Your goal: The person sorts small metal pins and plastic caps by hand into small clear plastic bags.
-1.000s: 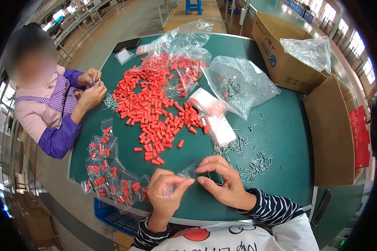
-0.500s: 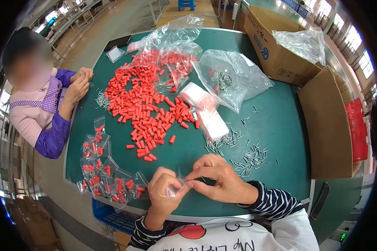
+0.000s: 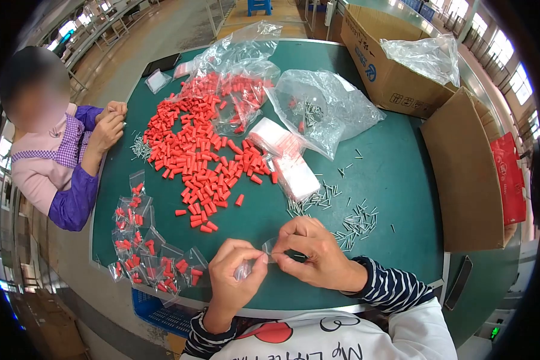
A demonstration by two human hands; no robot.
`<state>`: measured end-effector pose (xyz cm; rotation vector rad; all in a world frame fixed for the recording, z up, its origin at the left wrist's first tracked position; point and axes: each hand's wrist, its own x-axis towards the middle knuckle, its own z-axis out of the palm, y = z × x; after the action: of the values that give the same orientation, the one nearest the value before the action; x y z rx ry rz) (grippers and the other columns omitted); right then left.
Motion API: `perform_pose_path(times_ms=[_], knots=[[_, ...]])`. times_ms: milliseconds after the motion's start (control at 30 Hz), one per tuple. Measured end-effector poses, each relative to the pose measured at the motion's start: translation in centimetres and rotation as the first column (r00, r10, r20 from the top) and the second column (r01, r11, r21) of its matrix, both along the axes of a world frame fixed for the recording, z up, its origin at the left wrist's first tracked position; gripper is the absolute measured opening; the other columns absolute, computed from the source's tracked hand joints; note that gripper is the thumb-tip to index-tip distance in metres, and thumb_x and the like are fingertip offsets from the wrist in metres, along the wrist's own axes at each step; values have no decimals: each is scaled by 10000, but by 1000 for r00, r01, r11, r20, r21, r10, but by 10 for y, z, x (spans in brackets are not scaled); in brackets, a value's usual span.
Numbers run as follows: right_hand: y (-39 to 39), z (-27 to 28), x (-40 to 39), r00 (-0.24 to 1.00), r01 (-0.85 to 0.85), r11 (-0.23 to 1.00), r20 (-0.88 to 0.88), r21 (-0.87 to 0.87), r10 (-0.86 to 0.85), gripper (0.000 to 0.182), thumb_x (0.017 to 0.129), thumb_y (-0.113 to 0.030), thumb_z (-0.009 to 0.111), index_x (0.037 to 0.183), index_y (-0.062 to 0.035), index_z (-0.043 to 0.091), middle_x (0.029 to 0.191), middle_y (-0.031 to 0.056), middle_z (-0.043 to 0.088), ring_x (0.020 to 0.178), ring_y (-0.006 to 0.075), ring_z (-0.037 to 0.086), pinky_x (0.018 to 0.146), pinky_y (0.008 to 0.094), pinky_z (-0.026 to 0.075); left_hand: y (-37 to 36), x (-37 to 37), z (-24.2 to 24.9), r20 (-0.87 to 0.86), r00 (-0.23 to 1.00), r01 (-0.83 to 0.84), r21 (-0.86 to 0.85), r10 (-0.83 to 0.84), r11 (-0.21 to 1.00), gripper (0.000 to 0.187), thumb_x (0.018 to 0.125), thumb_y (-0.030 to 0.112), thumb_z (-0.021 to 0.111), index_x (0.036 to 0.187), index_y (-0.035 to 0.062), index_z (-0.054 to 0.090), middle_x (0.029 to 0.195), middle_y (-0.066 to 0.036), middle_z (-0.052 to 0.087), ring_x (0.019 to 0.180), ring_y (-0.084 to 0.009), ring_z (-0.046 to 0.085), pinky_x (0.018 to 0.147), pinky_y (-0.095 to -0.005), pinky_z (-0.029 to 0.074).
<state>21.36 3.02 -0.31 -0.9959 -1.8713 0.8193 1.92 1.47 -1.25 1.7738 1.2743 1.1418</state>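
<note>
Between my hands is a small clear plastic bag (image 3: pixel 269 246), close over the green table. My left hand (image 3: pixel 235 271) pinches one side of it between thumb and forefinger, with more clear film showing in the curl of its fingers. The thumb and fingers of my right hand (image 3: pixel 318 255) are closed on the bag's other side, fingertips near those of the left. What lies inside the bag is hidden by my fingers. Just beyond my right hand are loose metal screws (image 3: pixel 359 223). Left of my left hand lie filled bags with red caps (image 3: pixel 168 270).
A big heap of red plastic caps (image 3: pixel 204 144) covers the table's middle. Stacks of small bags (image 3: pixel 298 179) and a large clear bag (image 3: pixel 348 114) lie beyond my hands. Cardboard boxes (image 3: pixel 462 180) stand right. Another person (image 3: pixel 54 162) works at the left edge.
My fingertips have drawn slightly apart, and more of the small bag shows between them. The whole view has shifted a little. The other person's hands stay together at the table edge.
</note>
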Motion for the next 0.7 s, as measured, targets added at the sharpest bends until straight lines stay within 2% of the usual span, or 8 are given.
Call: perform_pose_path(times_ms=[67,167,267,367,467,567,667,700], knots=[[-1,-2,-1,999,17,1000,-28,3,-17,103,754,-81,723,850,-67,688,881,69,589,876,232,579,736,343,424,-1,-1,2,-8,999,-49,5,49,999,84,771,-29,694,808,-13,620,855,-80,589,737,-134,561,637,-250,443],[-6,-1,-5,983,19,983,-176,-180,-51,87,783,-61,713,865,-54,688,884,76,592,883,214,584,724,323,450,0,-5,-1,72,994,-79,-44,82,996,109,767,-25,699,829,-7,612,857,-69,569,737,-128,548,637,-252,442],[-9,-3,-5,965,0,958,-253,-287,-76,63,816,-56,699,875,-40,684,886,69,605,888,185,584,723,293,466,1,-8,-9,137,990,-19,-17,21,1000,242,729,6,778,930,0,643,888,-59,560,766,-129,547,665,-254,452],[-13,-5,-1,967,-21,915,-242,-404,-84,64,829,-66,701,881,-32,686,878,53,616,885,157,578,730,282,468,2,2,10,126,987,107,-32,-103,994,453,692,80,856,1097,17,663,922,-56,560,804,-137,549,703,-260,460],[-18,-4,1,956,-117,869,-291,-480,-32,81,834,-54,729,909,-43,701,961,56,601,897,133,560,766,274,449,3,-7,4,-2,974,226,-83,-227,971,621,639,132,906,1201,36,659,937,-52,569,824,-141,549,730,-267,467],[-23,-1,3,957,-129,854,-289,-503,-26,79,835,-53,728,910,-44,705,972,54,601,899,123,556,763,271,448,3,-15,-13,76,952,301,-64,-296,951,631,624,114,912,1200,36,665,967,-54,583,825,-136,549,728,-271,469],[-30,-3,5,955,-144,847,-297,-512,-18,77,851,-79,699,920,-45,706,963,34,595,877,114,550,717,250,447,3,-15,-1,178,927,365,-213,-331,907,589,610,96,914,1150,37,685,948,-51,596,814,-130,549,717,-266,468],[-32,-2,5,952,-153,837,-304,-525,-17,81,851,-78,699,925,-46,708,963,35,595,876,111,548,717,248,446,3,-15,-3,172,918,389,-196,-359,900,580,610,96,915,1141,40,689,931,-48,596,806,-128,550,704,-262,465]])
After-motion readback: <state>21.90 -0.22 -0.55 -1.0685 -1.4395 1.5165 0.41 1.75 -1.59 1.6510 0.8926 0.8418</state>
